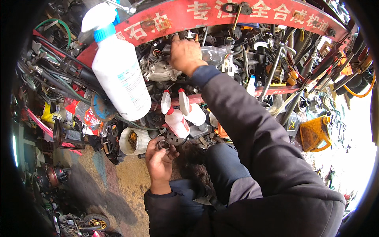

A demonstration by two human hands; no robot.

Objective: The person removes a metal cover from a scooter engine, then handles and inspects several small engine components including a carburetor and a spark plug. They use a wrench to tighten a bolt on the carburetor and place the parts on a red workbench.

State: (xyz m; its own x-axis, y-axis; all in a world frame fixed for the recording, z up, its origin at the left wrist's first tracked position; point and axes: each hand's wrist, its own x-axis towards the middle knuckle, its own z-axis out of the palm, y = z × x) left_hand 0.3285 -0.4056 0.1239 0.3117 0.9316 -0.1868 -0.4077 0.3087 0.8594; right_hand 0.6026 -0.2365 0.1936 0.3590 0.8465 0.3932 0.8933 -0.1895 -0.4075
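Note:
My left hand (159, 164) is held low in front of me, its fingers closed around a small dark metal ring (163, 145) with an open round end. My right arm stretches up and forward, and my right hand (186, 54) is in among the parts on the red rack (154, 24). Its fingertips are partly hidden there, so whether they grip anything does not show. Beside that hand lie a grey metal casing (160, 73) with wires and a clear plastic bag (215, 54).
A large white spray bottle (120, 75) stands at the left. Two smaller red-and-white spray bottles (177, 123) hang below the rack. A white tub (134, 141) sits beside my left hand. An orange jug (315, 134) is at the right. A small motorcycle wheel (96, 222) shows at lower left.

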